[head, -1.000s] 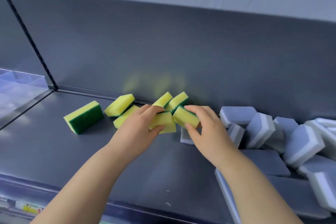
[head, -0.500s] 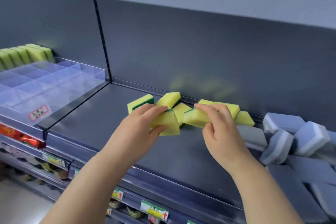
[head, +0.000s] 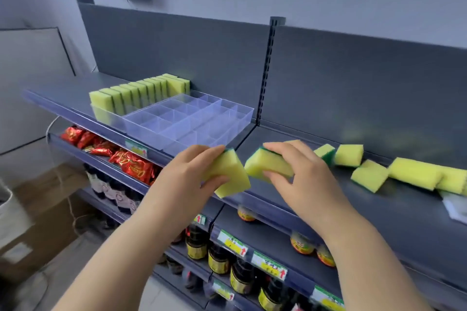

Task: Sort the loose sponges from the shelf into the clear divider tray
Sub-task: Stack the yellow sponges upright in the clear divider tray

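My left hand (head: 192, 174) grips a yellow-and-green sponge (head: 231, 175), held in the air just in front of the shelf edge. My right hand (head: 300, 177) grips a second yellow-and-green sponge (head: 265, 165) close beside the first. The clear divider tray (head: 192, 118) sits on the shelf to the upper left, its near compartments holding nothing. A row of upright yellow sponges (head: 136, 96) fills the tray's far left lane. Several loose yellow sponges (head: 371, 174) lie on the dark shelf (head: 379, 209) to the right.
A vertical slotted post (head: 265, 70) divides the shelf's back panel behind the tray. Lower shelves hold red snack packets (head: 126, 161) and dark bottles with yellow labels (head: 219, 260). A pale sponge (head: 454, 207) shows at the right edge. Cardboard boxes (head: 38, 222) stand on the floor at left.
Both hands have lifted their sponges off the shelf and carried them left toward the tray. The view has swung left and down, bringing the whole tray and lower shelves into sight.
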A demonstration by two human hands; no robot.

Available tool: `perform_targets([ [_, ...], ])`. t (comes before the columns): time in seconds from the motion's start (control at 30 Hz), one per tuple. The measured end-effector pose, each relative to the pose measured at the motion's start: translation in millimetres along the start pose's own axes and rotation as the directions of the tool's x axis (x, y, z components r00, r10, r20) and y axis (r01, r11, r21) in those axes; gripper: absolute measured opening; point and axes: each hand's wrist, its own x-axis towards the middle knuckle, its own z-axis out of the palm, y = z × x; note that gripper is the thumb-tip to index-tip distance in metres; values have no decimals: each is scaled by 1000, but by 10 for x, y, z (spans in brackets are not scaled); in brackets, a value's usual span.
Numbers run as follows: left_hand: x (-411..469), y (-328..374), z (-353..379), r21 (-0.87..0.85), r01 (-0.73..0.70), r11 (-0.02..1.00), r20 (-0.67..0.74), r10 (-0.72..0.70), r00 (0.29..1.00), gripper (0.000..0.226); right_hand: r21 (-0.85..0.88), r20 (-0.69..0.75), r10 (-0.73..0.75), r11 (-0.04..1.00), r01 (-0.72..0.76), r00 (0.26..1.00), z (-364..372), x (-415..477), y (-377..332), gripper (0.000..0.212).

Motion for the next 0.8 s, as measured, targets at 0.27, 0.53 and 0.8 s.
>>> perform_targets([
  [0.27, 345, -885, -402, 44, -2, 999, -68, 5, 998, 47, 72, 76, -29, 997, 24, 997, 617, 825, -333, 43],
  [0.53, 1332, -1985, -816, 99, -22, 995, -138, 36, 990, 44, 195, 50, -25, 981, 15, 998, 1335, 2246, -302, 39],
  [0.8, 2258, -2932, -992, 113, 37, 993, -89, -27, 996, 40, 63, 176, -60, 997, 50, 983, 2086, 3563, -298, 40],
])
